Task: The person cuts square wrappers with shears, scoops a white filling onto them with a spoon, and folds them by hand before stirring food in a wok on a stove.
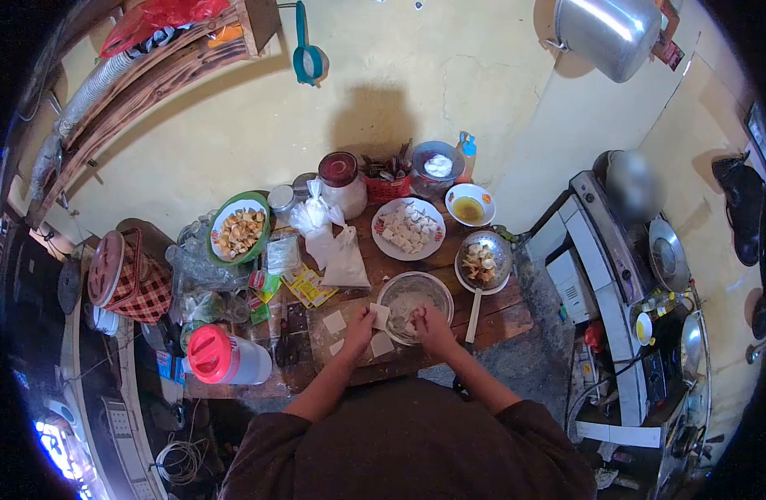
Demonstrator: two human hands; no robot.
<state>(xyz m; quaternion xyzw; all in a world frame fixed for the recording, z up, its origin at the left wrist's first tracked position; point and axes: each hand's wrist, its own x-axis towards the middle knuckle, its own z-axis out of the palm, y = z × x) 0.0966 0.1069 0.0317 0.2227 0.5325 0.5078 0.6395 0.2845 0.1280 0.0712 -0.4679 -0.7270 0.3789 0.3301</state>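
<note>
My left hand (359, 330) is closed on the edge of a pale square wrapper (380, 315), held up beside a mixing bowl (444, 292). My right hand (433, 330) is over the bowl's right side with its fingers drawn together; whatever they hold is too small to make out. Some pale, wet-looking stuff lies in the bowl. On the board below my left hand are several more flat square wrappers (334, 322). Behind the bowl, a white plate (381, 244) carries many pale filled pieces.
To the right, a skimmer (474, 321) with browned pieces rests across a bowl. A green-rimmed bowl (266, 227) of browned pieces, plastic bags (346, 265) and yellow packets (310, 287) stand left. A red-lidded jug (241, 363) is near the front left edge. A stove (609, 242) is at right.
</note>
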